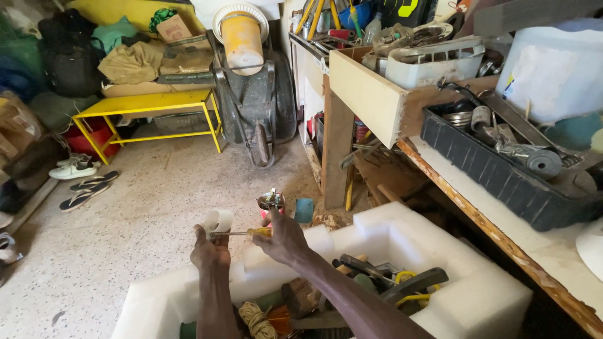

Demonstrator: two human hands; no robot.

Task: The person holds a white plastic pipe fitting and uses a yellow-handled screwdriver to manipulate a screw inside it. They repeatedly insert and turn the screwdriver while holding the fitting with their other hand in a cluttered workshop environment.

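My left hand (209, 250) grips a white roll of tape (218, 221), held up above the front rim of a white foam box (477, 295). My right hand (284, 236) holds a screwdriver (245, 233) by its yellow handle. Its thin metal shaft points left and meets the roll at my left hand. Both forearms reach forward over the box, which holds several tools, a coil of twine (256, 319) and a yellow cable (405, 276).
A small tin of bits (271, 201) stands on the speckled floor beyond my hands. A workbench (502, 242) with a dark tray of parts (502, 169) runs along the right. A wheelbarrow (254, 103), yellow bench (151, 107) and sandals (88, 188) lie farther off.
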